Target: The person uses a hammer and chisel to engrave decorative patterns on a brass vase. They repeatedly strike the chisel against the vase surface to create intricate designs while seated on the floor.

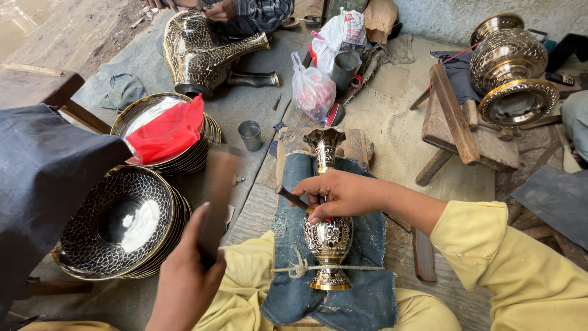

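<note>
Engraving in progress, seated on the ground. A small brass vase (329, 230) lies on its side over a denim-wrapped block (367, 245) between the person's knees, mouth pointing away, foot toward the body, with a cord (306, 268) tied across near the foot.

Right hand (340, 195): closed over the vase's shoulder, fingers curled around a thin chisel (291, 197) whose dark shaft juts out to the left. The tip is hidden under the fingers, so exactly where it meets the metal cannot be told.

Left hand (187, 276): fist wrapped about the lower end of a wooden mallet (217, 196), raised and motion-blurred, well apart from the chisel.

Step judged: the strike part of chasing the pattern, mallet lifted for a blow. The next move seems to call for the mallet landing square on the chisel's exposed end while the right hand keeps the vase from rolling on the cloth; a glancing hit could skid the tip across finished work.

Around: two stacks of patterned brass plates (122, 220) to the left, the farther one holding a red plastic bag (168, 132); a steel cup (250, 135) on the mat; a large urn (511, 67) on a wooden stand to the right. Another person works a big vase (196, 52) at the top.
</note>
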